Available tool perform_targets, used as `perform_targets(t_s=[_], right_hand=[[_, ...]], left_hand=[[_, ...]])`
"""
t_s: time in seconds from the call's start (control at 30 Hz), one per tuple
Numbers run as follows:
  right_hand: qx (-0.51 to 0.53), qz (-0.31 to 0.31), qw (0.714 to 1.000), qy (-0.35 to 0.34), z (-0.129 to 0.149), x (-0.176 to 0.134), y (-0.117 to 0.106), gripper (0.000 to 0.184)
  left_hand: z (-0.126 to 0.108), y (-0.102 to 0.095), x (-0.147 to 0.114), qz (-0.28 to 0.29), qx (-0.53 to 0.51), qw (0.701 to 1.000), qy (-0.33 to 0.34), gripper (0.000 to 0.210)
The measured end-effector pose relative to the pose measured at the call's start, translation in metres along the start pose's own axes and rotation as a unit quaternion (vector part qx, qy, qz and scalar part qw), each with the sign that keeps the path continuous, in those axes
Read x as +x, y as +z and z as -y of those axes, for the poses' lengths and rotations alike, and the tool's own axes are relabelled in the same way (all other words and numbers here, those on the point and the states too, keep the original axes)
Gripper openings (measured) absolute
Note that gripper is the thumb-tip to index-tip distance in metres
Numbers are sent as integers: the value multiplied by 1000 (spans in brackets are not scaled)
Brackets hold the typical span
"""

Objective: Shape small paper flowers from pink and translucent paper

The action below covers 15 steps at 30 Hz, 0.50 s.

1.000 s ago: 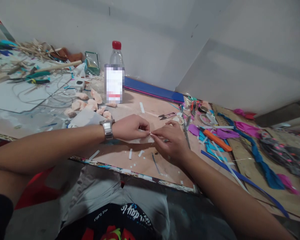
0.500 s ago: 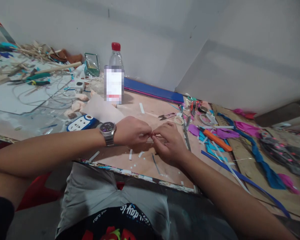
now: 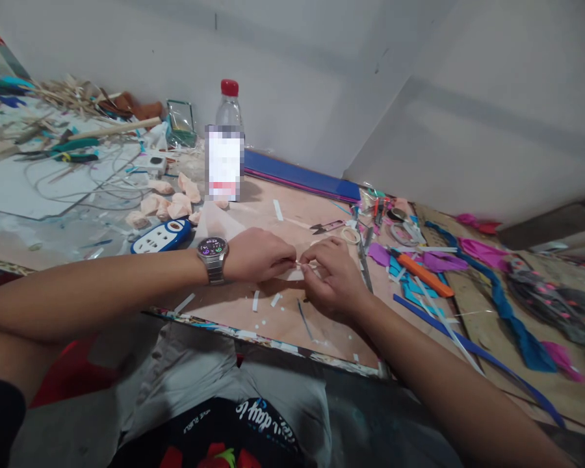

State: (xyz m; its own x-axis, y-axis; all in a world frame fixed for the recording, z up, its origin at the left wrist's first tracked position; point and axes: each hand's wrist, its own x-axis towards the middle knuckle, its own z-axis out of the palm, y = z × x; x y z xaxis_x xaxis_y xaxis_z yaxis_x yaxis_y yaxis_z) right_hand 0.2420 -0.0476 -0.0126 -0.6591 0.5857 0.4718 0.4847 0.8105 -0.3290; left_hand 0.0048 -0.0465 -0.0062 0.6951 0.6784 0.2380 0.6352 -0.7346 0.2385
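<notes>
- My left hand (image 3: 259,255) is closed, thumb and fingertips pinched on one end of a thin pale piece (image 3: 298,264).
- My right hand (image 3: 334,278) meets it, forefinger and thumb drawn together on the same piece, the other fingers loosely curled.
- The piece sits between my two sets of fingertips, above the tabletop (image 3: 331,328); most of it is hidden.
- A pale sheet (image 3: 218,221) shows behind my left hand; I cannot tell whether I grip it.
- From my fingertips, small snips (image 3: 327,226) lie near at 1 o'clock, a tape roll (image 3: 350,235) at 2.
- The orange cutter (image 3: 425,273) is at 3 o'clock.
- White strips (image 3: 256,301) lie at 7 o'clock, a blue-and-white power strip (image 3: 160,237) at 9.
- Crumpled peach pieces (image 3: 179,206) sit at 10 o'clock, a red-capped bottle (image 3: 229,116) upright at 11.
</notes>
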Motion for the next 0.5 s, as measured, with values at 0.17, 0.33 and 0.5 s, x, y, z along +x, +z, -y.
perform_targets(t_s=[0.17, 0.33, 0.5], right_hand=[[-4, -3, 1000, -1, 0, 1, 0, 6], [-22, 3, 1000, -8, -1, 0, 1, 8], [-25, 9, 1000, -2, -1, 0, 1, 9]], left_hand=[[-2, -2, 1, 12, -1, 1000, -22, 27], [-4, -4, 0, 7, -20, 1000, -11, 35], [0, -2, 0, -10, -16, 1000, 5, 40]])
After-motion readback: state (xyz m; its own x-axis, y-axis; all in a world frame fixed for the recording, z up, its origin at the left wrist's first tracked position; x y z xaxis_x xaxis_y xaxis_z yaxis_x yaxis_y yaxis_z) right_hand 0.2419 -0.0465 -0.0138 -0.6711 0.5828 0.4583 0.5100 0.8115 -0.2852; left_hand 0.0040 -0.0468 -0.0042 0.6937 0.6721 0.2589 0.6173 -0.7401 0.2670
